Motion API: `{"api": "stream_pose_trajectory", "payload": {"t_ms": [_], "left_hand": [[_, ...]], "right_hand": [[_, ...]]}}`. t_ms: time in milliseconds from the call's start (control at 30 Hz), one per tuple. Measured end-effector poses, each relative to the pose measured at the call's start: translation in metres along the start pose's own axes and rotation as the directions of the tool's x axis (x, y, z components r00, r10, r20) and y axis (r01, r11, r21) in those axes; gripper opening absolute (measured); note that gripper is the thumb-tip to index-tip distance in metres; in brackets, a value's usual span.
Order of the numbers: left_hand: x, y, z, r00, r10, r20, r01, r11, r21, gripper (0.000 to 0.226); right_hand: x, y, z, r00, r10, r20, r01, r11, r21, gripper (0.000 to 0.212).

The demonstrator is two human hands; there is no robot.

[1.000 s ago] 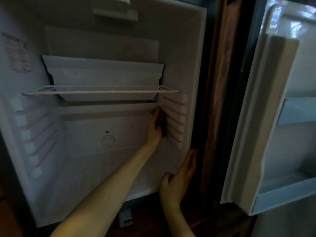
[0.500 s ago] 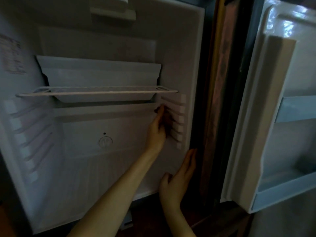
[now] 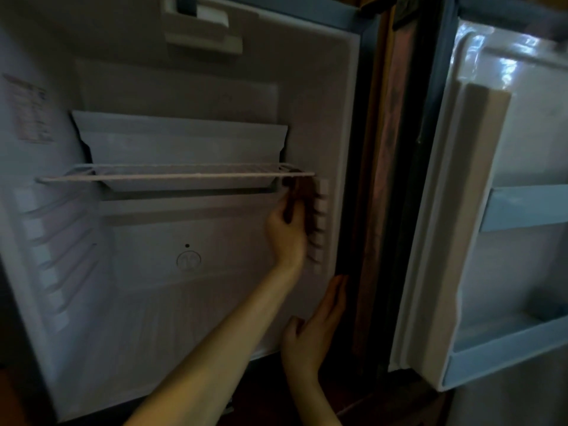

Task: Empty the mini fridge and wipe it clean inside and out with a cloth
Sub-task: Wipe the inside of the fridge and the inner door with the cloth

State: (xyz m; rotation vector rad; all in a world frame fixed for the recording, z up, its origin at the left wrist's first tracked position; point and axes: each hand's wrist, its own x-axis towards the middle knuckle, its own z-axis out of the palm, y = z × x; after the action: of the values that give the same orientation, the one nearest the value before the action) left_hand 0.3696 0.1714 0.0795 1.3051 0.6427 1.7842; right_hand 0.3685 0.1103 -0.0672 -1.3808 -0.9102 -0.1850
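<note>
Left hand (image 3: 287, 233) gripping cloth (image 3: 300, 195) has climbed the rails (image 3: 320, 224), now just under shelf (image 3: 175, 177); right hand (image 3: 316, 330) flat below. Interior wipe likely midway.

Mini fridge (image 3: 307, 87): white liner, door (image 3: 461, 210) swung wide to the right, one wire shelf (image 3: 175, 176) seated level in the top rails. Dark brown cloth (image 3: 302, 198): bunched, pressed by your left hand (image 3: 287, 238) against the right wall's ribbed rails, just under the shelf's right end.
</note>
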Motion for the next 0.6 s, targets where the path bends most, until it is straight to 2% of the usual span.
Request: {"api": "stream_pose_trajectory", "payload": {"t_ms": [67,200,267,333,400,467,533,600], "left_hand": [[-0.020,0.013,0.002,0.997,0.047,0.065,-0.047,0.999,0.006,0.020],[-0.069,0.011,-0.013,0.943,0.240,0.230,-0.256,0.966,0.041,0.036],[-0.064,0.007,-0.009,0.943,0.272,0.193,-0.295,0.950,0.105,0.037],[-0.053,0.010,0.001,0.966,0.239,0.095,-0.253,0.950,0.183,0.038],[-0.036,0.016,0.009,0.969,0.244,0.025,-0.243,0.940,0.240,0.038],[-0.007,0.013,0.008,0.979,0.200,0.032,-0.200,0.928,0.314,0.034],[0.028,0.007,0.004,0.996,0.084,0.032,-0.090,0.909,0.406,0.034],[0.044,0.002,0.001,0.998,0.038,0.042,-0.053,0.880,0.472,0.036]], "right_hand": [[0.001,0.003,0.001,1.000,-0.001,0.011,0.001,1.000,0.005,0.112],[0.000,0.009,0.002,0.995,0.049,0.091,-0.057,0.995,0.081,0.099],[-0.002,0.009,0.005,0.994,0.055,0.097,-0.058,0.998,0.030,0.083],[-0.002,0.008,0.004,0.999,0.004,0.040,-0.002,0.998,-0.069,0.086],[0.000,0.002,0.001,1.000,0.013,0.028,-0.013,1.000,0.001,0.105],[0.001,-0.001,-0.001,0.998,0.049,0.030,-0.050,0.999,0.004,0.113],[0.000,-0.002,-0.001,0.998,0.057,0.005,-0.056,0.998,-0.008,0.111],[0.001,-0.003,-0.001,0.998,0.063,0.000,-0.063,0.998,-0.012,0.108]]}}
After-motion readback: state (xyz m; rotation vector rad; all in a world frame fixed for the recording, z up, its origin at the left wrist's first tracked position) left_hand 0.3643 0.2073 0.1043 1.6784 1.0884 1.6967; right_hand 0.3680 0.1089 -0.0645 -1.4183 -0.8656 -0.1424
